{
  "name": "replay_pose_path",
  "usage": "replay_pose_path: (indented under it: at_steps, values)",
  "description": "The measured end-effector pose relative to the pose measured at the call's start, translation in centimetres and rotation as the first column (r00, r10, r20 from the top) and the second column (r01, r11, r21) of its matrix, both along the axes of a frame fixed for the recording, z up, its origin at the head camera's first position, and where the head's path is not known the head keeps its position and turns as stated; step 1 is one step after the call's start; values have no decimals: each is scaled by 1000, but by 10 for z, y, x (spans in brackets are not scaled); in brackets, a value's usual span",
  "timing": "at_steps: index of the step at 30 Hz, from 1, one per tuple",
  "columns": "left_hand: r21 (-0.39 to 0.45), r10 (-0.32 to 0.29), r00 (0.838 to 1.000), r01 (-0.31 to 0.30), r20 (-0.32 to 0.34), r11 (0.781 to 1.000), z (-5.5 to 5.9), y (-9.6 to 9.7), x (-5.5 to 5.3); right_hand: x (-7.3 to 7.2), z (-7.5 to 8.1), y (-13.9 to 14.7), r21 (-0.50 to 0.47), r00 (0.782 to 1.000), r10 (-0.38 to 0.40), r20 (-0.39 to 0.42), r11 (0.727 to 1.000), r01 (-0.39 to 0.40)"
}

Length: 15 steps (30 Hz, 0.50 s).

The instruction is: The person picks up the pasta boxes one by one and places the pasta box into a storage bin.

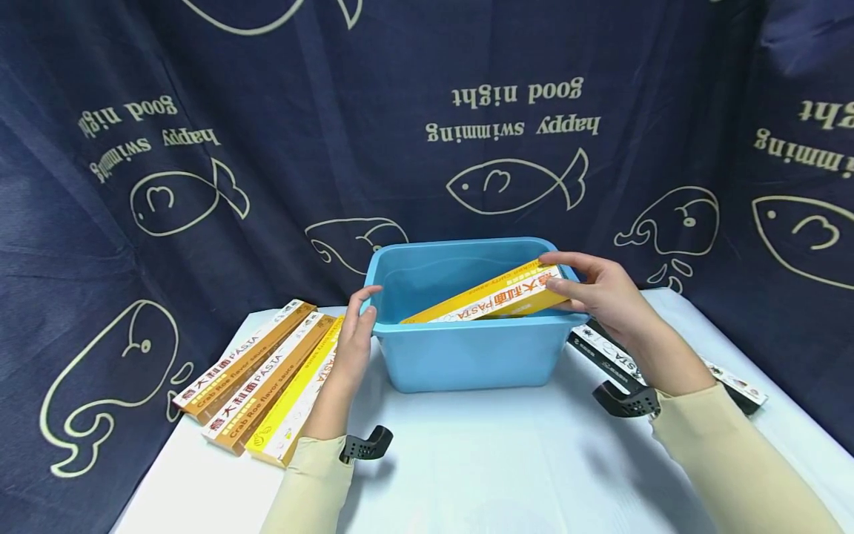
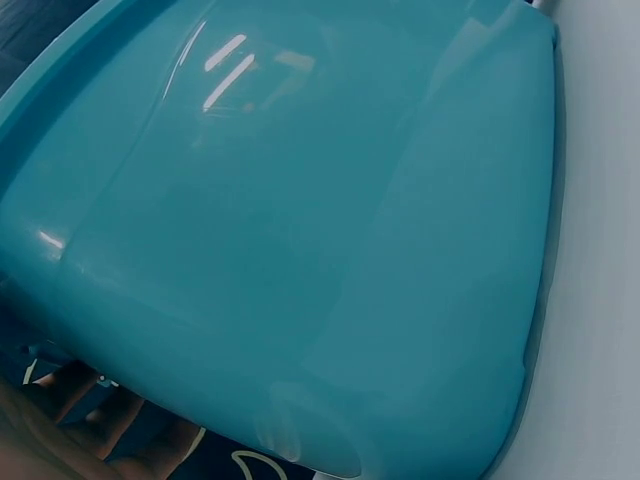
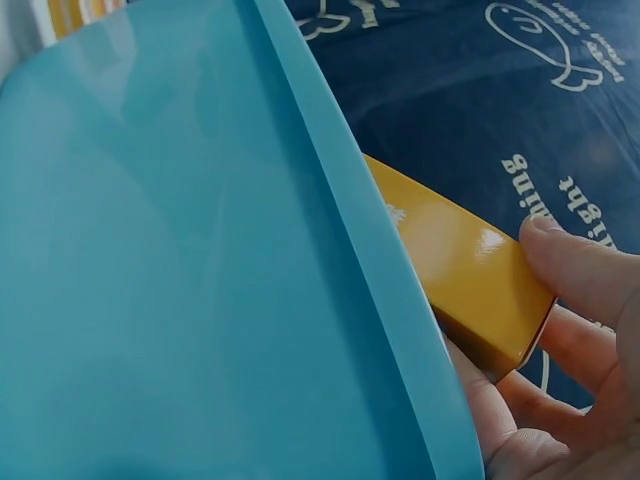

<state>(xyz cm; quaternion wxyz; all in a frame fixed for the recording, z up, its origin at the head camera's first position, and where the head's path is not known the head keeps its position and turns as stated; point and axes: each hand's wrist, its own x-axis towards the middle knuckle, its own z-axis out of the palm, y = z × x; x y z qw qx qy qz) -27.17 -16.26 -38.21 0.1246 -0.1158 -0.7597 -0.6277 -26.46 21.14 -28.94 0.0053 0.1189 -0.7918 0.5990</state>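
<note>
A blue plastic bin (image 1: 467, 356) stands on the table. My right hand (image 1: 603, 293) grips the upper right end of a yellow and white pasta box (image 1: 497, 293), thumb on its near side and fingers over its far end. The box lies tilted, its lower left end inside the bin and its right end above the right rim. In the right wrist view the yellow box end (image 3: 480, 275) shows past the bin's rim. My left hand (image 1: 350, 345) holds the bin's left rim at the near corner; in the left wrist view its fingers (image 2: 110, 425) bend beside the bin's end.
Left of the bin lie two brown and white crab roe pasta boxes (image 1: 250, 356) and a yellow pasta box (image 1: 273, 437), side by side. Black and white pasta boxes (image 1: 607, 356) lie to the right, partly under my right forearm. A dark blue curtain (image 1: 373, 111) hangs behind.
</note>
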Motion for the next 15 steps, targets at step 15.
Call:
replay_pose_path:
  at_steps: [15]
  values:
    - [-6,14,1000,-14,-14,1000,1,2,1,-8,5,-7,113,995,85,48,990,-90]
